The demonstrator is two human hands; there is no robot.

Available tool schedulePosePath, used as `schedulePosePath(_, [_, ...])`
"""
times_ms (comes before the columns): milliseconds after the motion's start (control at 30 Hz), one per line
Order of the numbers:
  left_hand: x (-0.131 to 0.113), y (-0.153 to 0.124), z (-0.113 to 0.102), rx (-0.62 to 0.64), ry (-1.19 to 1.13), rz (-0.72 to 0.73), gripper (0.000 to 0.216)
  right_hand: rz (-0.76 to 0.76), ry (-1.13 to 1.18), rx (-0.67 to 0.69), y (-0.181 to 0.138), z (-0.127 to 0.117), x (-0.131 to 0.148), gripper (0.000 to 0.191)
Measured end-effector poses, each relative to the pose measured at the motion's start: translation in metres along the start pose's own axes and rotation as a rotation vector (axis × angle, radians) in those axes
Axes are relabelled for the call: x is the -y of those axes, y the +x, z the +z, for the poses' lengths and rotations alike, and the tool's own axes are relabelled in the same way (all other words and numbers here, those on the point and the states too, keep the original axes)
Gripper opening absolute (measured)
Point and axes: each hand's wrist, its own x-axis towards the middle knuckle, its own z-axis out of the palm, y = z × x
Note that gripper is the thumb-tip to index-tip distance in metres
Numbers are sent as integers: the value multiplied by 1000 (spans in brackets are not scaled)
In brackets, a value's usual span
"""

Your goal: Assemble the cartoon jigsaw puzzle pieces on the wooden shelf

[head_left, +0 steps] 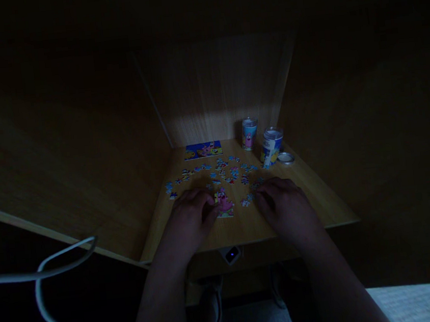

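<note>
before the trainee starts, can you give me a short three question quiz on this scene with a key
1. Short answer: which hand is at the partly joined puzzle section?
2. True or false: the nearer canister stands to the left of the farther canister in the picture.
3. Fill the gap: a round ____ lies on the wooden surface beside the nearer canister.

Key
1. The left hand.
2. False; it stands to the right.
3. Lid.
</note>
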Motion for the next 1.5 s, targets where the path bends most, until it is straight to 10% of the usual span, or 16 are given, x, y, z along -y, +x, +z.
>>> schedulePosePath(1500, [0, 0, 0, 8, -31, -7, 17, -17, 3, -19, 0, 3, -3, 20])
